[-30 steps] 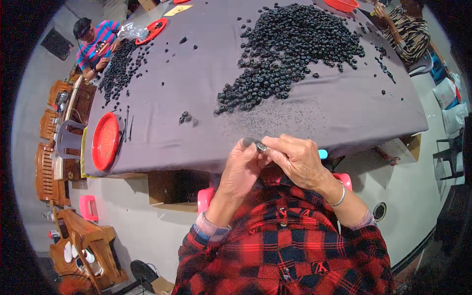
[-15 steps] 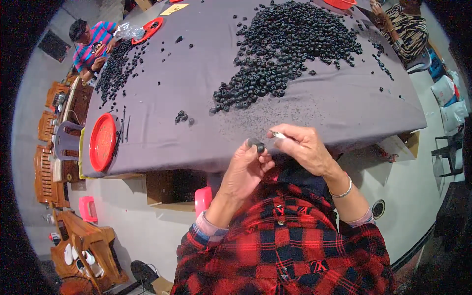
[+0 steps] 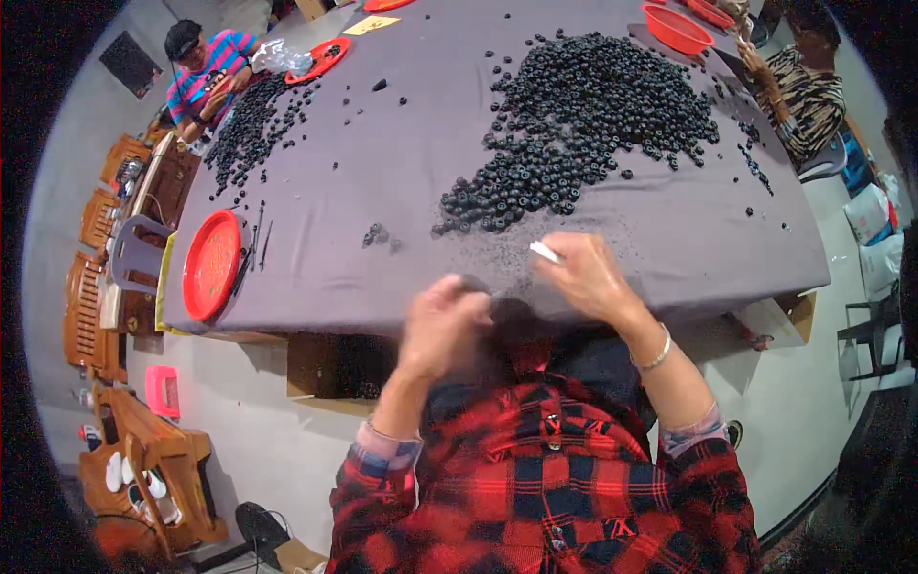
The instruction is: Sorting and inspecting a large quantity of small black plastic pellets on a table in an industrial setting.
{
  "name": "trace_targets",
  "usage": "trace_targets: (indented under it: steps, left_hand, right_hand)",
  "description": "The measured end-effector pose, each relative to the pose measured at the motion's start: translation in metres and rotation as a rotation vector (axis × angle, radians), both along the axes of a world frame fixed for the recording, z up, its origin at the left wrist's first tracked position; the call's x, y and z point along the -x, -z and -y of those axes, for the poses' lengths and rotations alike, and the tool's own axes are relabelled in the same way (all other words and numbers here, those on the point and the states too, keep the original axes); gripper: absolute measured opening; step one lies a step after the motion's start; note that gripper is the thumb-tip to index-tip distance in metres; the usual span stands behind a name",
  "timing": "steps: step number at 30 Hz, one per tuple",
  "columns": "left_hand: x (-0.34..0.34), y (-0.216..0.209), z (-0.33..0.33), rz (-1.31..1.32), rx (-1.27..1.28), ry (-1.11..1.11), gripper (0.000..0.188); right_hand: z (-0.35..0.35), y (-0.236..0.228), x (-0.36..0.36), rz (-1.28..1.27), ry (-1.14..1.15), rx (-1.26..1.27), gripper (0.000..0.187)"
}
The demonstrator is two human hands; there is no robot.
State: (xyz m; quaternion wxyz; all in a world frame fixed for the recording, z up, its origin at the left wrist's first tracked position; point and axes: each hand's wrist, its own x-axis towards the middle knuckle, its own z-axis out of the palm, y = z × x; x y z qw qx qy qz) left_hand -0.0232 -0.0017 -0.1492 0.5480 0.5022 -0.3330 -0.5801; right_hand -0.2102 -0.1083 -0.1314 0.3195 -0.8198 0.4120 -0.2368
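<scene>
Head view: my right hand (image 3: 588,275) pinches a small white tool (image 3: 545,252) above the grey cloth (image 3: 402,167), over scattered dark specks (image 3: 492,251). My left hand (image 3: 445,325), just beside the table's near edge, is blurred; I cannot tell whether its fingers grip anything. The heap of black round pieces (image 3: 607,96) lies beyond both hands; a small cluster (image 3: 378,233) and a red plate (image 3: 212,266) sit to my left.

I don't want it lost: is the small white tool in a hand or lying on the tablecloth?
In hand: the small white tool sticks out from the right hand.
</scene>
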Motion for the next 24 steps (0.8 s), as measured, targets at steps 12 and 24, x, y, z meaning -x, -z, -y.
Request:
trace_targets:
  steps: [12, 24]
  left_hand:
    - [-0.098, 0.049, 0.044, 1.273, 0.236, -0.588, 0.014]
    - [0.021, -0.011, 0.011, -0.295, 0.069, -0.083, 0.014]
  right_hand:
    - [0.053, 0.03, -0.057, -0.102, -0.042, 0.27, 0.013]
    - [-0.016, -0.015, -0.009, 0.519, -0.213, -0.265, 0.012]
